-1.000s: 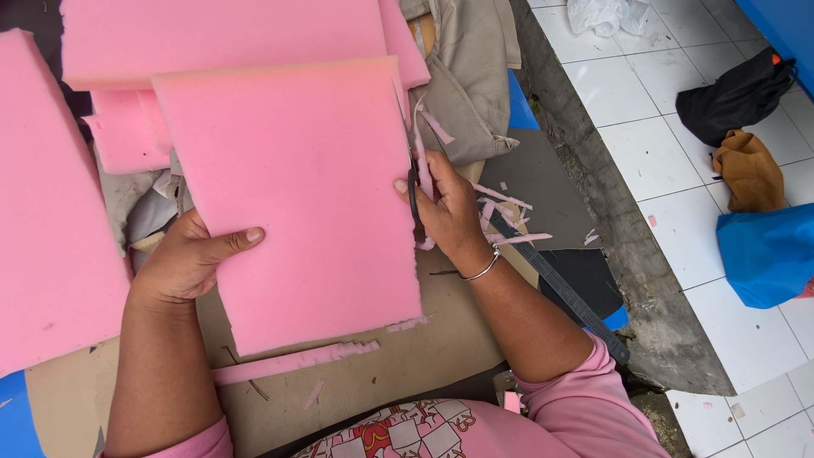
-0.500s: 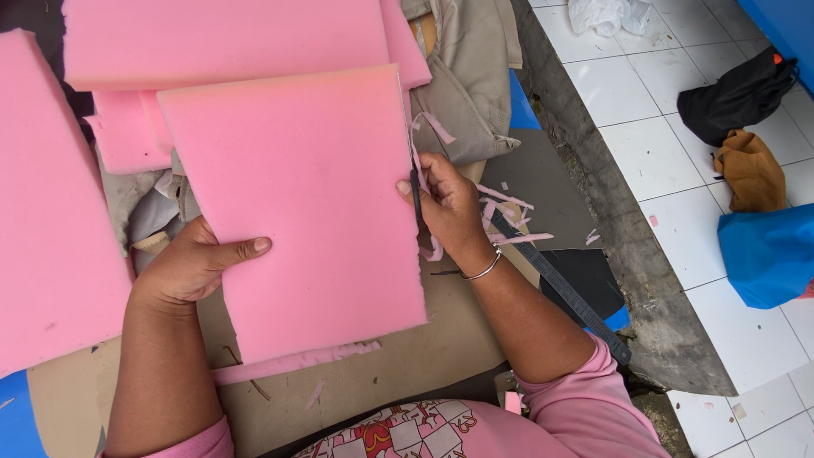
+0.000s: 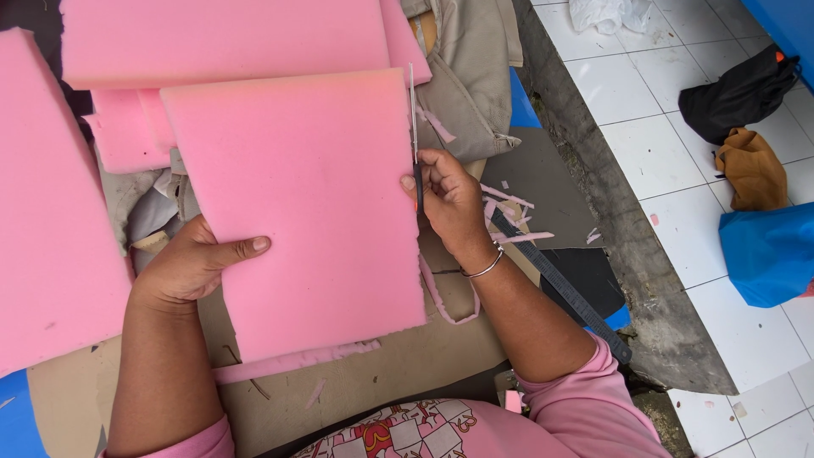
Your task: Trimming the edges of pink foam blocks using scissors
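Note:
A pink foam sheet (image 3: 305,203) lies tilted in front of me. My left hand (image 3: 193,265) grips its left edge, thumb on top. My right hand (image 3: 449,199) is closed on a pair of scissors (image 3: 415,136), whose blades run up along the sheet's right edge. A thin cut strip of foam (image 3: 445,298) hangs off the lower right edge beside my wrist, which wears a metal bangle.
More pink foam slabs lie at the far side (image 3: 229,38) and at the left (image 3: 51,212). Foam scraps (image 3: 509,212) and a dark ruler (image 3: 560,288) lie to the right on cardboard. Beyond a concrete edge, a white tiled floor holds black, brown and blue bags.
The scissors have moved farther up the sheet's right edge, and the trimmed strip below my right hand has grown longer. My left hand has turned the sheet slightly.

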